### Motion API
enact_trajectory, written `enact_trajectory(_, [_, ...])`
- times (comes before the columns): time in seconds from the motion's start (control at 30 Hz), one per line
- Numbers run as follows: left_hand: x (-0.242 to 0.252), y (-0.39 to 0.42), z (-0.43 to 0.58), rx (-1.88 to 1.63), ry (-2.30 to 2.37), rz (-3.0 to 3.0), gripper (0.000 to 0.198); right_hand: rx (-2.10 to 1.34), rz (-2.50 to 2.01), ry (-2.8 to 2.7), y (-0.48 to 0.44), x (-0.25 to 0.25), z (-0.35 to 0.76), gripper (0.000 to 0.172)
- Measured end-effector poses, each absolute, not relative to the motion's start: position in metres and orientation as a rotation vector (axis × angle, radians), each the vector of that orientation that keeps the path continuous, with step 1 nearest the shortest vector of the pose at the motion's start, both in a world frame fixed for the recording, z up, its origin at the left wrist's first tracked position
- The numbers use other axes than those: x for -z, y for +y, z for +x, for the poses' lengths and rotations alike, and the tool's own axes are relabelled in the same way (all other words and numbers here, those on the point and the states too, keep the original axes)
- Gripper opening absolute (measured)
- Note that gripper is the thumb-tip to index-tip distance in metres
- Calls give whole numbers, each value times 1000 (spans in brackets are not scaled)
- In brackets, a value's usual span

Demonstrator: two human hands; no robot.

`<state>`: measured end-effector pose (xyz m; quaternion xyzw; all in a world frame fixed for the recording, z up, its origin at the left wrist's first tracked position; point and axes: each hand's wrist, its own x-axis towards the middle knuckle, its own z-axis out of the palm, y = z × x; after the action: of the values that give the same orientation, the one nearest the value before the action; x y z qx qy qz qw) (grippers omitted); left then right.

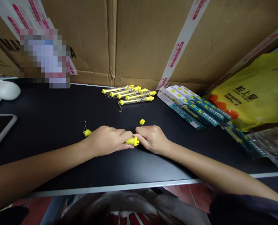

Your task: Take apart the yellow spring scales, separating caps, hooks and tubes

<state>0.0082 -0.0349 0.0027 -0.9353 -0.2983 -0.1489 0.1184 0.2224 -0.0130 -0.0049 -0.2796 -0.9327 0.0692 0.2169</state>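
Observation:
My left hand (110, 139) is wrapped round a yellow spring scale (131, 141) held level just above the black table. At its left end a yellow cap (87, 133) with a wire hook sticks out past my wrist. Closed at the other end, my right hand (154, 137) pinches a thin metal wire part of the scale; the fingers hide most of it. A small yellow ring-shaped cap (142, 122) lies on the table just beyond my right hand.
Several clear-and-yellow spring scales (136, 100) lie grouped at the back. Printed boxes (188, 107) and a yellow plastic bag (254, 90) are at the right. A phone (0, 129) and a white rounded object (7, 90) sit at the left. A large cardboard box (139, 40) stands behind.

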Motion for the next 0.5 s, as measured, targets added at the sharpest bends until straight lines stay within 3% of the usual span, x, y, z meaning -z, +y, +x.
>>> enact_trajectory(0.1, [-2, -49, 20, 478, -851, -2670, 31, -443, -922, -2462, -5, 2, 220, 46])
enact_trajectory(0.2, [-1, -67, 34, 488, -509, -2743, 22, -657, -1115, -2164, 5, 0, 220, 52])
enact_trajectory(0.5, [1, -37, 15, 427, -830, -2682, 28, -550, -1117, -2215, 11, 1, 230, 46])
